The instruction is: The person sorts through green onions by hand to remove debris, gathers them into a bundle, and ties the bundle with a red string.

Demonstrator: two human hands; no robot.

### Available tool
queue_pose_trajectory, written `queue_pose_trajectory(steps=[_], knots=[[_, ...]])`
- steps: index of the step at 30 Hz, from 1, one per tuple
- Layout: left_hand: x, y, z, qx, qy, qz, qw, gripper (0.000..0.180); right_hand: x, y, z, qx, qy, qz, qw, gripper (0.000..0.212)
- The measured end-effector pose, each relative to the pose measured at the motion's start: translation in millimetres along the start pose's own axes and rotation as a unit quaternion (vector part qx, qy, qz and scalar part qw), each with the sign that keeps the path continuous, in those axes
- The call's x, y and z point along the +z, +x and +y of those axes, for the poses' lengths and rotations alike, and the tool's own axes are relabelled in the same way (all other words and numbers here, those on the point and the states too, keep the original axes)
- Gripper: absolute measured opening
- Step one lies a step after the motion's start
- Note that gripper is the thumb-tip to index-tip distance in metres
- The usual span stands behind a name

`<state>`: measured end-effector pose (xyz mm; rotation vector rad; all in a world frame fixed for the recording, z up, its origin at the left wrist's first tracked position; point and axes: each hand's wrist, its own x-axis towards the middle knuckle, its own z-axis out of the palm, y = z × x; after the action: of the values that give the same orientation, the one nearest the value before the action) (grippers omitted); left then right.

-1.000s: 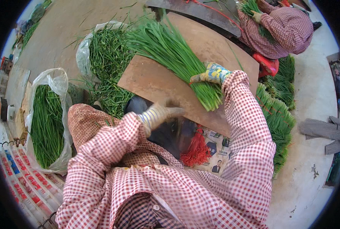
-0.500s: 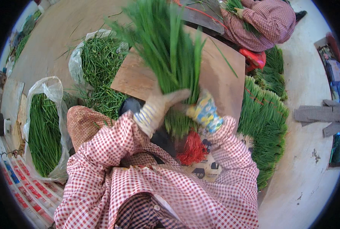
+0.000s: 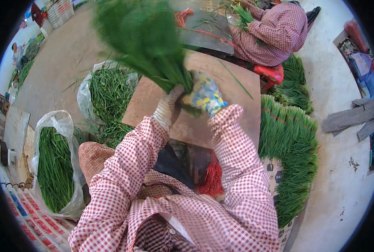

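A thick bunch of chives [image 3: 147, 46], blurred by motion, rises over the far-left part of the brown board [image 3: 233, 107]. Its leaves fan up and to the left. In a whitish glove, my left hand [image 3: 169, 106] is wrapped round the lower stalks from the left. My right hand [image 3: 204, 94], gloved in blue, yellow and white, closes on the stalk ends from the right. The two hands are close together, hiding most of the stalk bases. One loose green leaf [image 3: 236, 80] lies on the board's right side. Red ties [image 3: 212, 176] hang below the board's near edge.
Chives fill an upright clear plastic bag [image 3: 54, 168] at left; another bag [image 3: 111, 98] spills loose greens beside the board. Rows of tied chive bunches [image 3: 287, 155] lie on the right. Beyond the board, a co-worker [image 3: 275, 35] sits by a dark table [image 3: 206, 35] holding greens.
Both hands have moved up and away from my body with the bunch, which now leans left instead of standing nearly upright. My arms are stretched further out, and the view has shifted.
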<state>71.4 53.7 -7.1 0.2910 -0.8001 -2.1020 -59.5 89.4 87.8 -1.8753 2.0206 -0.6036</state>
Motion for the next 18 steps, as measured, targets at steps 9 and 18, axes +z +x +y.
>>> queue_pose_trajectory(steps=[9,18], knots=[[38,-118,-20,-0.304,0.053,0.09,0.947,0.055,47,9,4,-0.046,-0.257,-0.166,0.951,0.088],[24,-49,55,0.23,0.702,-0.163,0.654,0.062,24,-35,29,-0.069,-0.264,-0.033,0.962,0.024]])
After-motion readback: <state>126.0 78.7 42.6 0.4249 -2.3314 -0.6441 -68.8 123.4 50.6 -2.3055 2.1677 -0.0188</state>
